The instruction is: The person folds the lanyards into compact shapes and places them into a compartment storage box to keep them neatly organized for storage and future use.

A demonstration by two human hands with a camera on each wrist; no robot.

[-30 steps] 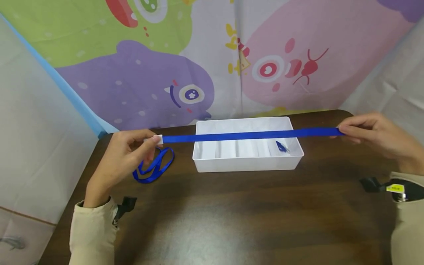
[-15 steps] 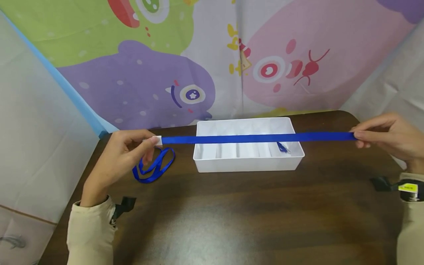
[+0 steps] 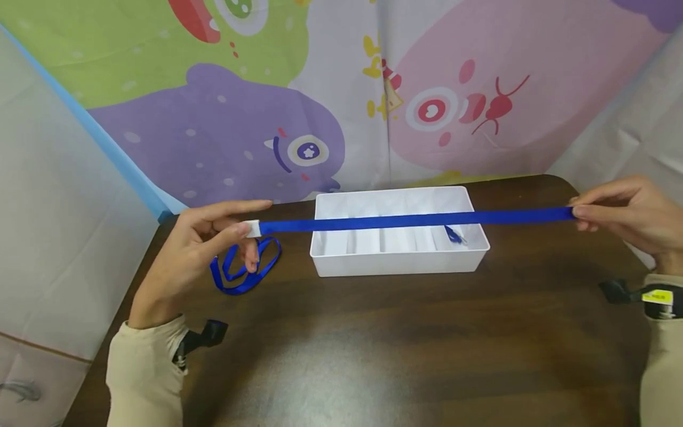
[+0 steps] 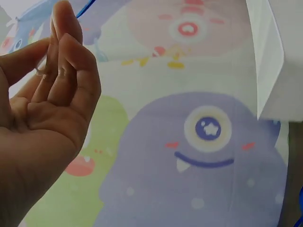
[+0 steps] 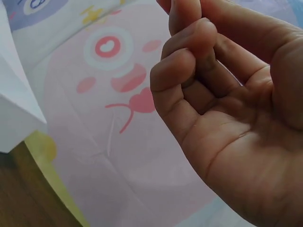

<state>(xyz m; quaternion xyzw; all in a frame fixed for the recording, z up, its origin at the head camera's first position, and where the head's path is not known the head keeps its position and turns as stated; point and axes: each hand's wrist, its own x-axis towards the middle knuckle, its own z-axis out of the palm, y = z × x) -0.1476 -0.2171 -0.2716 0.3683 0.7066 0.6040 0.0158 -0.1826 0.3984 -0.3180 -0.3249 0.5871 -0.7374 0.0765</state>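
A flat blue ribbon (image 3: pixel 395 222) with a white end piece (image 3: pixel 253 229) is stretched nearly level between both hands, passing in front of the white box as seen in the head view. My left hand (image 3: pixel 187 255) pinches the white end piece, its index finger straight and lifted off it. My right hand (image 3: pixel 635 216) pinches the ribbon's other end between thumb and fingers. In the left wrist view the hand (image 4: pixel 52 113) has a bit of blue at its fingertips. In the right wrist view the fingers (image 5: pixel 177 71) are curled, and the ribbon is out of sight.
On the brown table (image 3: pixel 373 344), a white divided box (image 3: pixel 400 264) stands at the back middle. Its right compartment holds a small blue piece (image 3: pixel 453 234) with a shiny end. A narrow blue looped cord (image 3: pixel 240 290) lies beneath my left hand. Cartoon-printed cloth (image 3: pixel 229 136) hangs behind.
My right hand has moved outward to the right, then stayed there, and more ribbon shows between the hands. My left index finger has straightened off the white end piece.
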